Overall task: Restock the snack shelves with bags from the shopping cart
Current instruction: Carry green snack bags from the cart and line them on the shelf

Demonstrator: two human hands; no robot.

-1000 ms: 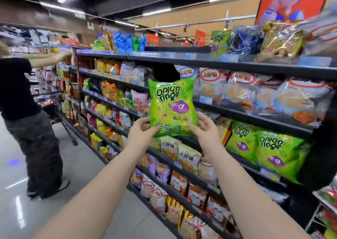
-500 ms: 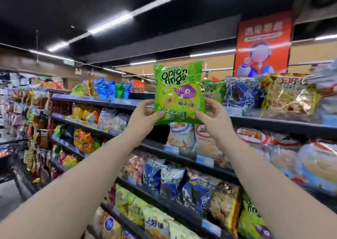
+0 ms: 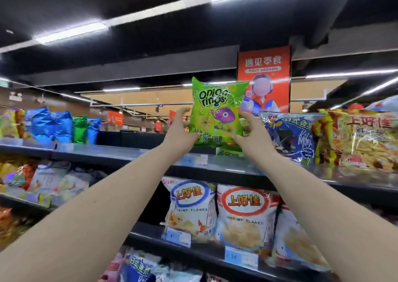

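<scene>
Hands (image 3: 215, 131) grip green onion rings bag (image 3: 217, 111) upright, both sides.

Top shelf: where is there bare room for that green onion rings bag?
The top shelf is bare between the blue bags on the left and the held onion rings bag. Right of it is crowded: a dark blue bag, then a yellow bag.

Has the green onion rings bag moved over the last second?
Yes. The onion rings bag has risen from level with the shrimp flakes bags up to the top shelf, beside the dark blue bag.
</scene>
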